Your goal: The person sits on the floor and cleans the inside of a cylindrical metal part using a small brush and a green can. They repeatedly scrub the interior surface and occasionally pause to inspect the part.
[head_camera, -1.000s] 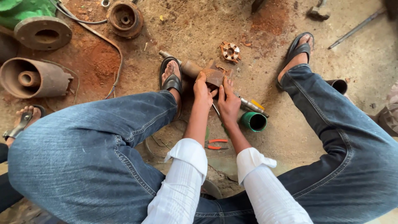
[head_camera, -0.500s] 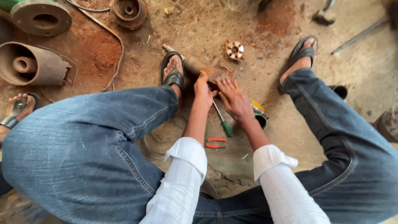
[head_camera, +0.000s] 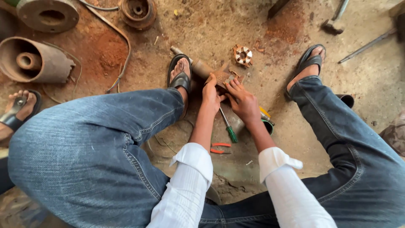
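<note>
A rusty shaft (head_camera: 201, 67) with a rusted block-shaped part (head_camera: 222, 77) on it lies on the dirt floor between my feet. My left hand (head_camera: 210, 94) is closed on the near side of the rusted part. My right hand (head_camera: 243, 101) rests its fingertips on the part's top, fingers bent. A green-handled screwdriver (head_camera: 227, 126) lies on the ground just below both hands. A green cylinder (head_camera: 267, 125) is mostly hidden behind my right wrist.
Orange-handled pliers (head_camera: 220, 147) lie near my forearms. A small rusty ring-shaped part (head_camera: 243, 55) sits beyond the shaft. Rusty housings (head_camera: 34, 61) and discs (head_camera: 138, 11) stand at far left. A hammer (head_camera: 334, 21) and rod (head_camera: 366, 46) lie at far right. Another person's sandalled foot (head_camera: 17, 110) is at left.
My right hand has moved from gripping the part's side to resting fingertips on its top, leaving the screwdriver on the ground. The view has shifted slightly.
</note>
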